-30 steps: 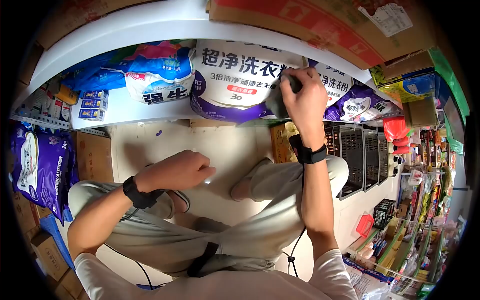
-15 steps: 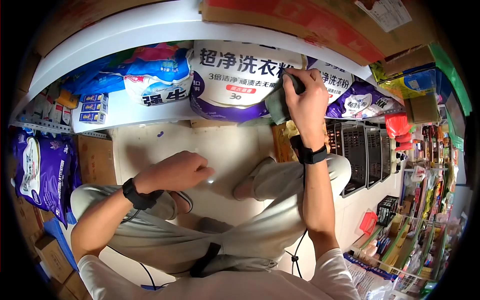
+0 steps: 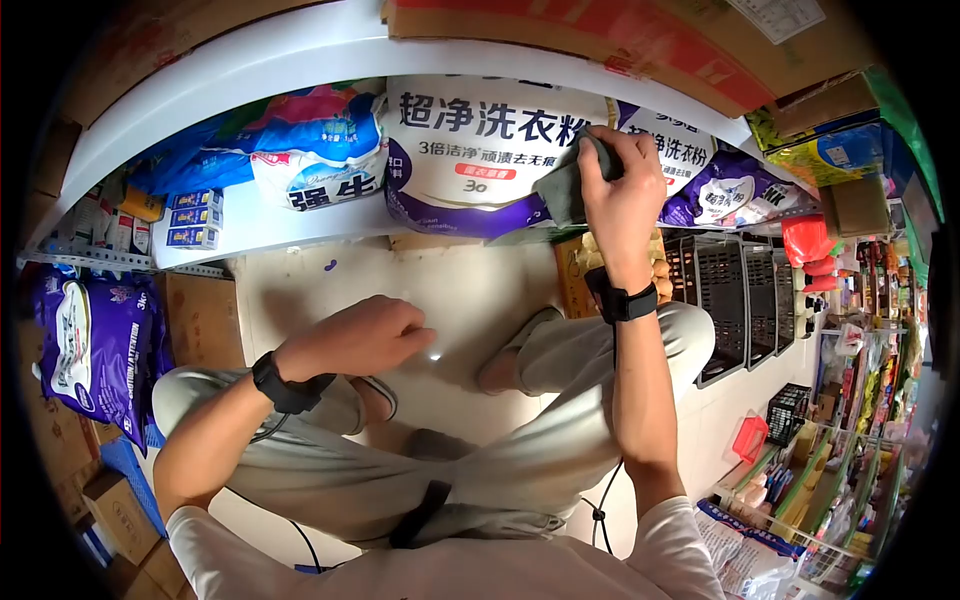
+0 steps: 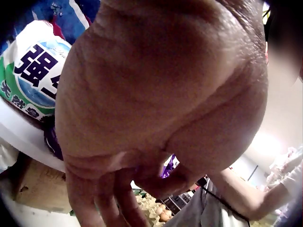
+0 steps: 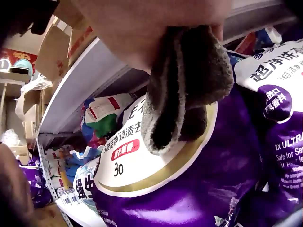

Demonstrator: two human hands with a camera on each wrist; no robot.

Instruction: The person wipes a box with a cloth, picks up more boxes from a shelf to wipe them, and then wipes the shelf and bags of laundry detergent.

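My right hand [image 3: 622, 205] grips a folded dark grey-green cloth [image 3: 566, 190] at the right side of a large white and purple washing powder bag [image 3: 470, 150]. In the right wrist view the cloth [image 5: 189, 85] hangs in thick folds from the fingers and overlaps the bag's front. My left hand [image 3: 350, 338] hovers over the floor between the knees, fingers loosely curled, holding nothing. The left wrist view shows mainly the palm [image 4: 161, 94] of that hand, with a white and blue bag [image 4: 33, 71] behind it.
The bags stand on a white shelf [image 3: 240, 238] under cardboard boxes [image 3: 600, 45]. Another purple bag [image 3: 95, 345] is at the left. Small blue and white boxes [image 3: 192, 218] sit on the shelf's left end. Black crates [image 3: 720, 300] and egg trays stand at the right.
My right hand has shifted slightly right and down with the cloth, which shows more clearly below the fingers. The left hand stays in nearly the same place.
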